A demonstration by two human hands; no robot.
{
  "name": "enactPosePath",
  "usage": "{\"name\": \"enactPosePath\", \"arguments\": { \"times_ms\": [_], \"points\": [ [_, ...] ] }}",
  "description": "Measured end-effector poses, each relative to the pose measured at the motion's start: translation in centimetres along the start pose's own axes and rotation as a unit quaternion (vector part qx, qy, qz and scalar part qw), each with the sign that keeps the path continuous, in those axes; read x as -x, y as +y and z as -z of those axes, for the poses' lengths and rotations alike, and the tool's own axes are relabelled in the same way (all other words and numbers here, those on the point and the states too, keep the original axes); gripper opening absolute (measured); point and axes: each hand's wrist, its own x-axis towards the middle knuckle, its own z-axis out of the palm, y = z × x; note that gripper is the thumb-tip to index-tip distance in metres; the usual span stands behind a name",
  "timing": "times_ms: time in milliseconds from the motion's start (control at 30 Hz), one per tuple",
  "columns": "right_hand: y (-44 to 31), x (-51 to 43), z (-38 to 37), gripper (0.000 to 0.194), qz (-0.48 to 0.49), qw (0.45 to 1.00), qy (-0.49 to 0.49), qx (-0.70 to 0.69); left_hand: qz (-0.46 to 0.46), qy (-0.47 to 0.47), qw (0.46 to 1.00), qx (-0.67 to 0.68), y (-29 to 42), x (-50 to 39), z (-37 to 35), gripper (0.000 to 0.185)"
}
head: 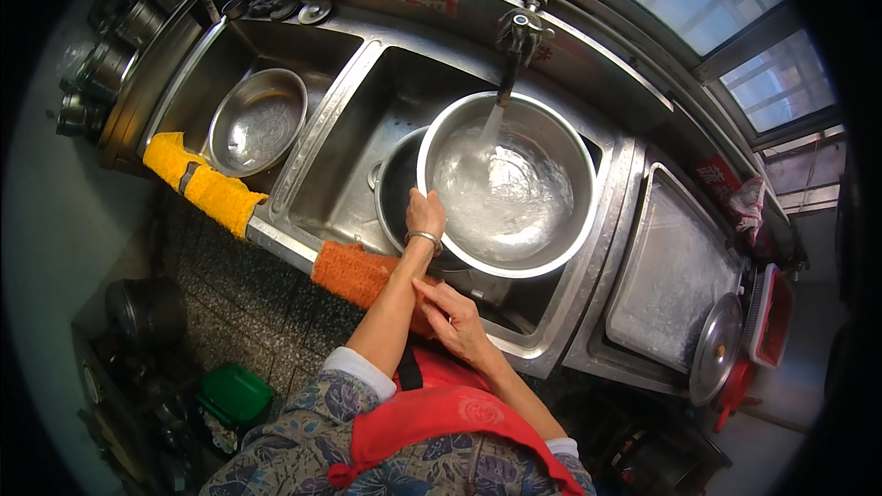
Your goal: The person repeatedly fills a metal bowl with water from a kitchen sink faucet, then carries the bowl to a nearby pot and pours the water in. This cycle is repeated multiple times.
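Observation:
A large stainless-steel basin with water in it is under the running faucet. Its near-left rim is in the grip of my left hand, which has a bracelet at the wrist. My right hand holds nothing; its fingertips touch my left forearm. Beneath the basin, partly covered by it, is a metal pot in the right sink compartment. A stream of water falls into the basin.
In the left compartment lies a metal bowl. Yellow and orange cloths drape over the sink's front edge. Rightward are a metal tray, a round lid and a red-and-white basket. A green bin stands on the floor.

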Motion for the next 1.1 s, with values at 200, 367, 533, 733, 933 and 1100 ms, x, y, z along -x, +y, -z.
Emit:
{"name": "enactPosePath", "arguments": {
  "times_ms": [200, 367, 533, 733, 933, 1100],
  "points": [
    [-0.3, -1.1, -0.4, 0.056, -0.037, 0.995, 0.022, 0.095, 0.032, 0.004, 0.999, 0.007, 0.2, -0.5, -0.2, 0.036],
    [-0.3, -1.3, -0.5, 0.061, -0.058, 0.99, 0.025, 0.123, 0.024, 0.002, 1.0, -0.017, 0.2, -0.4, -0.1, 0.036],
    [-0.3, -1.5, -0.1, 0.042, -0.037, 0.998, 0.038, 0.019, 0.011, 0.006, 1.0, -0.015, 0.1, -0.2, -0.1, 0.037],
    [-0.5, -1.5, 0.8, 0.027, -0.029, 0.999, -0.005, -0.016, -0.001, 0.001, 1.0, -0.003, -0.2, -0.3, -0.1, 0.036],
    [-1.3, -1.4, 0.6, 0.035, -0.076, 0.996, 0.027, -0.024, 0.002, 0.005, 1.0, -0.013, 0.0, -0.1, -0.1, 0.036],
    [-1.6, -1.4, 0.7, 0.045, -0.001, 0.998, -0.023, 0.063, -0.004, 0.006, 1.0, -0.02, -0.3, -0.2, -0.2, 0.034]
  ]
}}
